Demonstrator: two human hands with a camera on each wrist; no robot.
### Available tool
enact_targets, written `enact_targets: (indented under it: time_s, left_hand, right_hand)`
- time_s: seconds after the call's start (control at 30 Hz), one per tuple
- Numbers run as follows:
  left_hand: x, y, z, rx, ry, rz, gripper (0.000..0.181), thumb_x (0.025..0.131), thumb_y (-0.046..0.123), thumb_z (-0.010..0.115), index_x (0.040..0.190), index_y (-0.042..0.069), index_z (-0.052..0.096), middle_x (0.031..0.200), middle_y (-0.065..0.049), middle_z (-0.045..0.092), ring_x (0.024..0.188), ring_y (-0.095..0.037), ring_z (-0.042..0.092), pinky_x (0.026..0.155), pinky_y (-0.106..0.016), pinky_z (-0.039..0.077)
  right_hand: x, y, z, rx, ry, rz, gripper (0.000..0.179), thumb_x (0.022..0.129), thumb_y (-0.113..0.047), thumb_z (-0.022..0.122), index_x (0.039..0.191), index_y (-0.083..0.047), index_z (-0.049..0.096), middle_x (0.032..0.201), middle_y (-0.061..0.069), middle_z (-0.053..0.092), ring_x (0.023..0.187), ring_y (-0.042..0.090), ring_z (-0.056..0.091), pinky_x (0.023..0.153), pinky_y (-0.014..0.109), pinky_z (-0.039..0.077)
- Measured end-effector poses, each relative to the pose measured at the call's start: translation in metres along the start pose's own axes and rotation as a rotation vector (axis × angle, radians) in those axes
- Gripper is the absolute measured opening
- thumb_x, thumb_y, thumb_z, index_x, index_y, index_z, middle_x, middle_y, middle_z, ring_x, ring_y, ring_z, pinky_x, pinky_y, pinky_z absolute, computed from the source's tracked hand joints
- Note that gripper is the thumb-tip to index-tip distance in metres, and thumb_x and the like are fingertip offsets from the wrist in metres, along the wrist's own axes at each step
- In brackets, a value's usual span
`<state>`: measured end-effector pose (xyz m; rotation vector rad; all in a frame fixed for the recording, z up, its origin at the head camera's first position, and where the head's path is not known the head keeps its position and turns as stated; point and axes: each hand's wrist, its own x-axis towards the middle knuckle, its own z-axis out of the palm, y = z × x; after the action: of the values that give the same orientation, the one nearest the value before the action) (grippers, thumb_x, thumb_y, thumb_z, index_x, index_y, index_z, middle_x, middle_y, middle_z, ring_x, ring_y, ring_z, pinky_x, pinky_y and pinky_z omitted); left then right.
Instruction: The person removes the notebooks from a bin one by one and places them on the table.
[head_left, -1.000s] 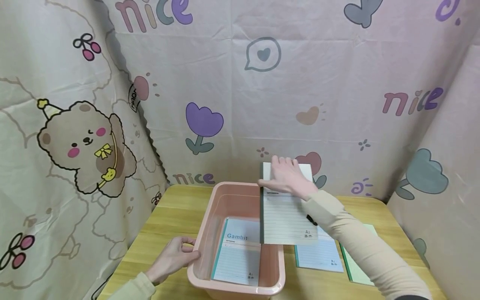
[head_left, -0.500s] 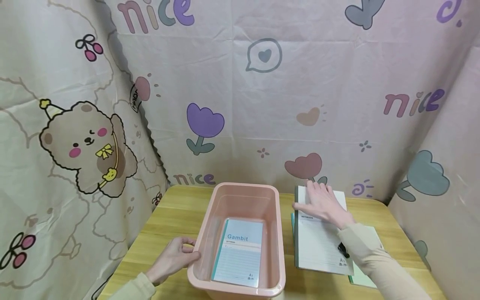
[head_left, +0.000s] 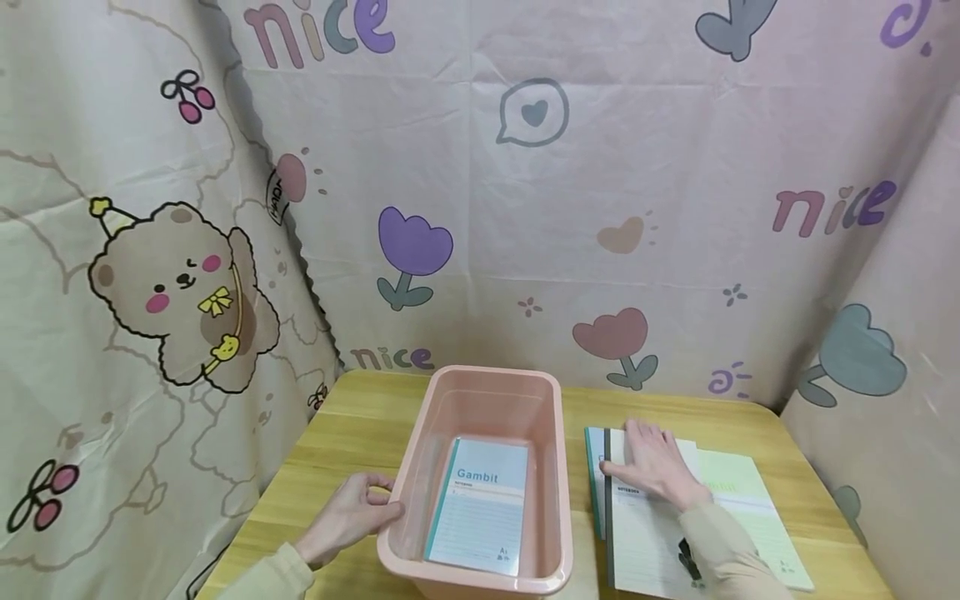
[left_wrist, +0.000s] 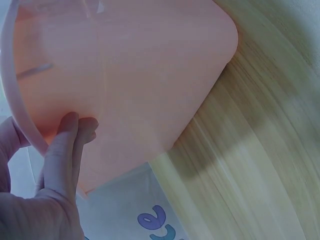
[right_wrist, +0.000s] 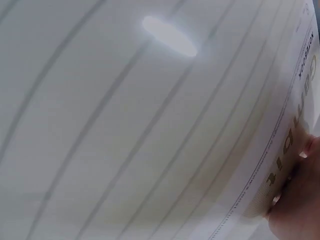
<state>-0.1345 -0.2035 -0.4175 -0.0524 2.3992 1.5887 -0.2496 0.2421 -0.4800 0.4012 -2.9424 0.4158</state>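
My left hand grips the left rim of a pink plastic bin. In the left wrist view, the fingers lie against the bin's outer wall. Flat inside the bin is a blue Gambit notebook with a teal spine. My right hand holds a white notebook with a dark grey spine by its upper part, thumb at the spine and fingers over the top edge. That notebook overlaps another blue notebook and a pale green one. Its ruled cover fills the right wrist view.
The wooden table carries the bin and the notebooks. A printed curtain hangs behind the table and along both sides. A small black object sits at the right cuff.
My right hand has carried the white notebook from above the bin's right rim, rightward and down, over the blue and green notebooks. My left hand stays on the bin.
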Motion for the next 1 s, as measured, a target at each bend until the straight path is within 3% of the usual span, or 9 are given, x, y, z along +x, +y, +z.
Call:
enact_targets:
  time_s: [0.23,0.47,0.83,1.0]
  left_hand:
    - [0.0,0.0,0.001,0.0,-0.001,-0.014,0.045,0.084,0.004,0.064,0.12,-0.018,0.049,0.098,-0.025,0.075,0.085,-0.028,0.075,0.076,-0.039,0.065]
    - [-0.001,0.0,-0.001,-0.012,-0.02,0.006,0.045,0.085,0.004,0.064,0.12,-0.02,0.048,0.101,-0.029,0.073,0.087,-0.029,0.076,0.076,-0.039,0.066]
    - [0.0,0.0,-0.002,-0.025,-0.043,0.018,0.046,0.086,0.004,0.063,0.121,-0.021,0.047,0.104,-0.034,0.072,0.089,-0.031,0.076,0.077,-0.04,0.065]
    - [0.001,0.0,-0.002,-0.032,-0.058,0.024,0.045,0.086,0.004,0.062,0.121,-0.021,0.048,0.105,-0.035,0.071,0.09,-0.032,0.076,0.076,-0.04,0.066]
  right_hand:
    - [-0.012,0.005,0.027,-0.006,-0.041,0.008,0.073,0.074,-0.057,0.076,0.116,0.0,0.057,0.105,0.016,0.067,0.102,0.036,0.061,0.098,0.062,0.043]
    - [-0.017,0.004,0.046,-0.015,-0.103,0.015,0.076,0.071,-0.058,0.077,0.119,-0.002,0.055,0.109,0.014,0.066,0.101,0.032,0.059,0.09,0.055,0.045]
    - [-0.023,0.007,0.065,0.006,-0.127,0.006,0.083,0.071,-0.059,0.077,0.124,0.001,0.055,0.121,0.022,0.064,0.112,0.04,0.058,0.095,0.06,0.044]
    - [-0.027,0.009,0.068,0.049,-0.163,0.021,0.093,0.074,-0.059,0.076,0.135,0.006,0.05,0.136,0.032,0.057,0.126,0.053,0.051,0.105,0.07,0.037]
